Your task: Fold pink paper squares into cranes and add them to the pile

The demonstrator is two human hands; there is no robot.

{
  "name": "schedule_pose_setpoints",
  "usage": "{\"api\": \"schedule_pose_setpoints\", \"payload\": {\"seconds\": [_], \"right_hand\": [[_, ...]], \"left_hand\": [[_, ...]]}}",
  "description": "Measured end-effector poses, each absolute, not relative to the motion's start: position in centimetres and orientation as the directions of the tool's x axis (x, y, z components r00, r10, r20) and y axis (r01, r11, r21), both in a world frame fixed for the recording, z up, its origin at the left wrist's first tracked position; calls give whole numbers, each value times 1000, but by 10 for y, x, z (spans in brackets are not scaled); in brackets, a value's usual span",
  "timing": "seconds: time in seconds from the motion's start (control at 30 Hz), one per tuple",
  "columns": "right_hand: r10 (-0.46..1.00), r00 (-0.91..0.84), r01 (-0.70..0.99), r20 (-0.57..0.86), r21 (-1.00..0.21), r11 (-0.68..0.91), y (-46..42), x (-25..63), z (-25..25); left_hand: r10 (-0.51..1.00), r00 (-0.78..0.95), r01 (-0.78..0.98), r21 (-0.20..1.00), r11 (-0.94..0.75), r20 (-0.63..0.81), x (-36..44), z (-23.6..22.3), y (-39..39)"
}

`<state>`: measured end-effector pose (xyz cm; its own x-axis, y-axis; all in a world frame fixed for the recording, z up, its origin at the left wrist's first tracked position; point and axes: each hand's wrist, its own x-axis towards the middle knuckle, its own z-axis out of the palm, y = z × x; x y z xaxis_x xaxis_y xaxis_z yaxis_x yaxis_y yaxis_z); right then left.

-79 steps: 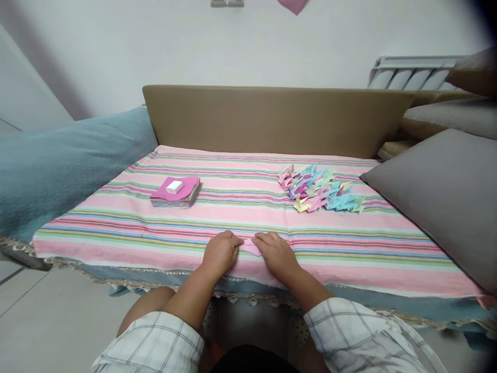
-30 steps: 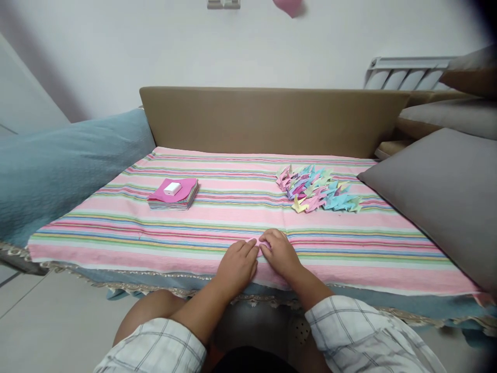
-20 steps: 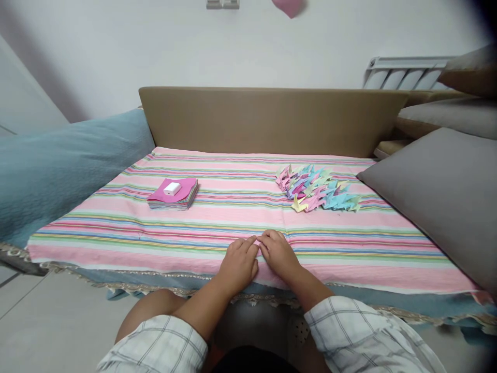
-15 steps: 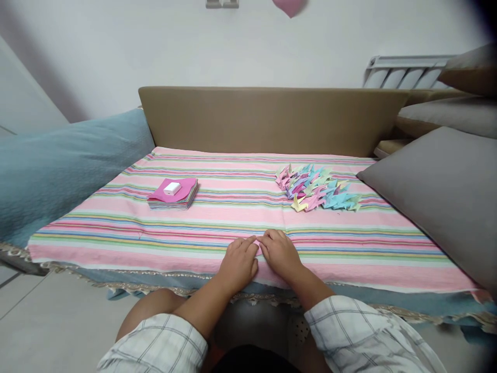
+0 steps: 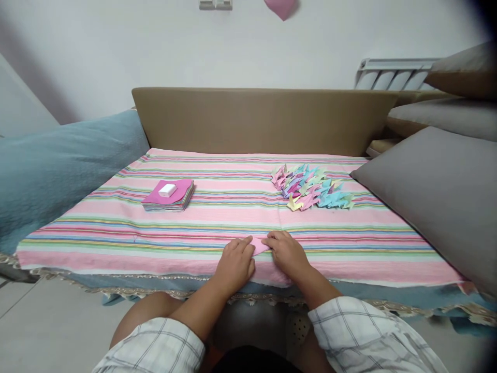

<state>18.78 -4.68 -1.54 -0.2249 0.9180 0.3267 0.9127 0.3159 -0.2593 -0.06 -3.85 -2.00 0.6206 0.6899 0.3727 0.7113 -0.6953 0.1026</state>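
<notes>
No text, label, brand, number or sign can be read here.
</notes>
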Motion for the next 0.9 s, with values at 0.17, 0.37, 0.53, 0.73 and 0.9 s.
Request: {"api": "schedule_pose_setpoints", "payload": {"seconds": [0.17,0.37,0.53,0.73,0.9], "right_hand": [[944,-148,930,294,-283,234,-48,207,-14],[849,-231,861,476,-307,406,-52,201,-7],[796,-425,795,431,-242,556,-54,181,-12],[823,-414,805,390,-266,531,-51,183,-12],[830,-410,787,378,-313,532,-48,185,-12]], "left_hand": [[691,626,717,82,-692,363,-1,-21,-38],[687,620,715,88,-694,381,0,-19,-39],[696,609,717,111,-688,380,-4,-16,-40],[697,600,716,124,-687,392,-18,-8,-38],[719,592,730,136,-669,364,-31,-2,-32]]}}
